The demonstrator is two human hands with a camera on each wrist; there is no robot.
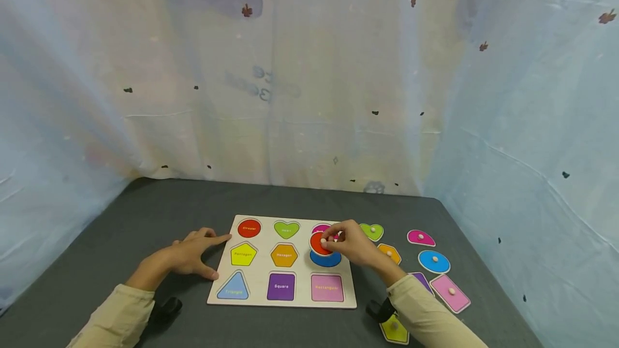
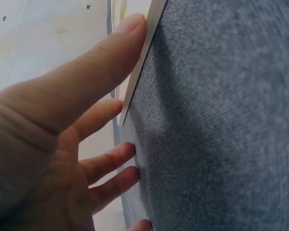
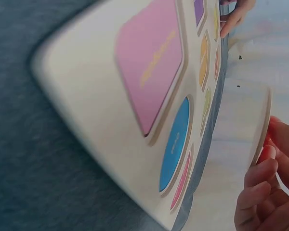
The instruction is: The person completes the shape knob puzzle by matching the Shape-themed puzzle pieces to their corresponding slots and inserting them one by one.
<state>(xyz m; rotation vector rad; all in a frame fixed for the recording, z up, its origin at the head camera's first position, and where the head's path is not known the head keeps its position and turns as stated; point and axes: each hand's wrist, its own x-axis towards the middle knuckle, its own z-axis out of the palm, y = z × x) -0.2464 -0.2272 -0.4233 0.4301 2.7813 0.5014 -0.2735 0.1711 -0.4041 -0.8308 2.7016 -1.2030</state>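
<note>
A pale wooden shape-puzzle board (image 1: 256,302) with coloured recesses lies on the dark cloth. My right hand (image 1: 355,243) pinches a red circular puzzle piece (image 1: 317,241) by its white knob, held above the board's right column, over the blue oval recess (image 1: 326,259). In the right wrist view the piece (image 3: 262,130) appears edge-on, raised off the board. At the board's left edge rests my left hand (image 1: 191,254), fingers spread, with thumb and index finger touching the rim. The left wrist view shows the thumb (image 2: 115,53) on the board's edge.
Right of the board lie a green heart piece (image 1: 371,231), an orange hexagon (image 1: 389,253), a magenta half-round piece (image 1: 420,238), a blue oval (image 1: 433,261) and a pink rectangle (image 1: 450,292). A yellow piece (image 1: 395,331) and a purple piece (image 1: 422,281) are partly covered by the right forearm.
</note>
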